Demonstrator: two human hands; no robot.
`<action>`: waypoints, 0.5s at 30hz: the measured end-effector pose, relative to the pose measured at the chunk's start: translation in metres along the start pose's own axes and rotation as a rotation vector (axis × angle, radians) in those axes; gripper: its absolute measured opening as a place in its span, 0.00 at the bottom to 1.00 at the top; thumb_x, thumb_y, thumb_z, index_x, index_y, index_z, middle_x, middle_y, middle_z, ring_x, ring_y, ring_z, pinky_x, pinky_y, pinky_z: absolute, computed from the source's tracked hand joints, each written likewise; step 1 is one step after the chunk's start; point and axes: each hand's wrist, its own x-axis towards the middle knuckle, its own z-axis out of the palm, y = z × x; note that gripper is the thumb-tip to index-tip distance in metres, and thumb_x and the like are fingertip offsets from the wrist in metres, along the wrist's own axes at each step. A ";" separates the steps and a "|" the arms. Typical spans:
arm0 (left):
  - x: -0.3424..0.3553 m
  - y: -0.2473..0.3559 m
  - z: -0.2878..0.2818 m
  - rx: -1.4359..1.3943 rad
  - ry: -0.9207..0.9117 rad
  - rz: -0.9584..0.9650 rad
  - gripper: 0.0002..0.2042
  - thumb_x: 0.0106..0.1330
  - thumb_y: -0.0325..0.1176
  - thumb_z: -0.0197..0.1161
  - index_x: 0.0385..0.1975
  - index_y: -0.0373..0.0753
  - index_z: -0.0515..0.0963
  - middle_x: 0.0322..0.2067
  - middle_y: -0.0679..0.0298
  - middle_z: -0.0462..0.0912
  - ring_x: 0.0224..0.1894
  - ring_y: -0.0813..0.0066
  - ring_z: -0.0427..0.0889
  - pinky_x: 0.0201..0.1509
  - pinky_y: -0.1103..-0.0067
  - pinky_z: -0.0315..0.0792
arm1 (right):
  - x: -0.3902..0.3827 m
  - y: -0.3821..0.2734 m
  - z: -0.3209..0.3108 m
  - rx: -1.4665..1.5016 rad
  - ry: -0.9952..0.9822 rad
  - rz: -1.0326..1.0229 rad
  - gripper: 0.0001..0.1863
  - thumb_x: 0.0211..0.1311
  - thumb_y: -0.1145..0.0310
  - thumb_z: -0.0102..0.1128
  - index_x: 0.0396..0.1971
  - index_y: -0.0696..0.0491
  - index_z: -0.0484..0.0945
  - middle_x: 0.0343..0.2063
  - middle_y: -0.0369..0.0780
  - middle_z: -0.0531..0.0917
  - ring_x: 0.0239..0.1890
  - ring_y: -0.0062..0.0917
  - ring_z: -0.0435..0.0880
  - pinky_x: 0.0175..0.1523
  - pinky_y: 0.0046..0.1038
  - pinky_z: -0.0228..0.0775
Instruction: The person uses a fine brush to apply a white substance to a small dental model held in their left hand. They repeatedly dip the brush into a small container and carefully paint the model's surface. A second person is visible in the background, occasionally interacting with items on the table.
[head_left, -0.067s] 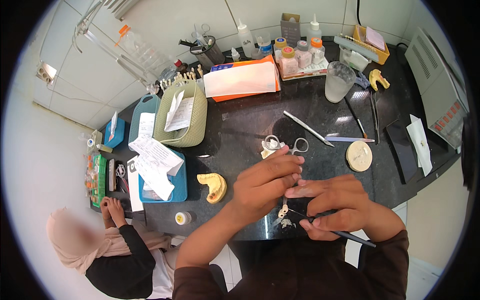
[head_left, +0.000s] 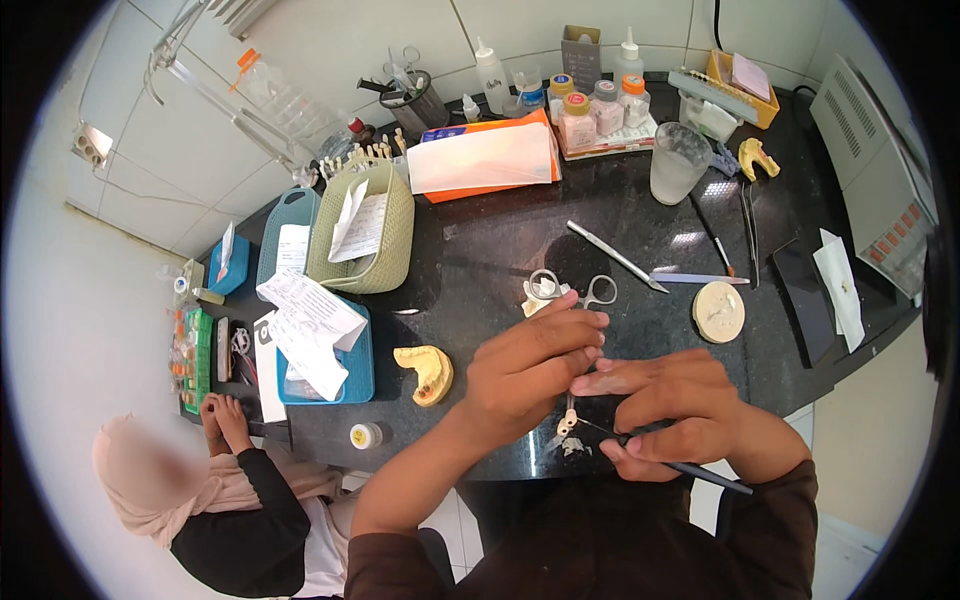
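Near the front edge of the counter, my left hand (head_left: 530, 370) is closed round a ring-handled metal clamp (head_left: 603, 290), whose finger loops stick out beyond my fingers. At its lower end is a small cream tooth-shaped piece (head_left: 567, 424). My right hand (head_left: 685, 410) is closed on a slim dark-handled tool (head_left: 700, 478), its thin tip pointing at the small piece; whether it touches I cannot tell. The fingertips of both hands meet or nearly meet. Pale crumbs (head_left: 574, 447) lie below the piece. A yellow dental model (head_left: 426, 375) rests left of my left hand.
Beyond my hands lie a metal knife (head_left: 617, 257), a round cream dish (head_left: 718, 312), and a brush (head_left: 715, 238). A cloudy cup (head_left: 680, 165) stands farther back. Baskets (head_left: 395, 250) with papers are at left, beside another person's folded hands (head_left: 228, 422). A grey machine (head_left: 870, 170) stands at right.
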 end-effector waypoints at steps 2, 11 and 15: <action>0.000 -0.001 0.000 0.003 -0.006 0.014 0.07 0.51 0.22 0.66 0.30 0.30 0.77 0.34 0.53 0.83 0.44 0.54 0.84 0.58 0.57 0.72 | 0.000 -0.001 0.000 0.010 -0.005 0.005 0.14 0.44 0.78 0.69 0.20 0.47 0.71 0.23 0.33 0.78 0.39 0.37 0.87 0.34 0.28 0.82; -0.001 -0.002 -0.001 0.009 -0.010 0.022 0.08 0.52 0.23 0.66 0.30 0.30 0.78 0.35 0.53 0.83 0.44 0.54 0.84 0.57 0.57 0.73 | 0.003 0.000 -0.002 0.031 -0.041 -0.005 0.13 0.45 0.78 0.70 0.23 0.48 0.72 0.24 0.34 0.79 0.40 0.40 0.86 0.41 0.34 0.83; 0.001 -0.001 -0.002 0.018 -0.016 0.026 0.08 0.51 0.23 0.66 0.30 0.30 0.78 0.34 0.53 0.83 0.44 0.54 0.84 0.57 0.57 0.73 | 0.003 0.000 -0.002 0.022 -0.049 -0.007 0.13 0.45 0.78 0.70 0.23 0.48 0.72 0.25 0.34 0.79 0.40 0.40 0.86 0.42 0.35 0.82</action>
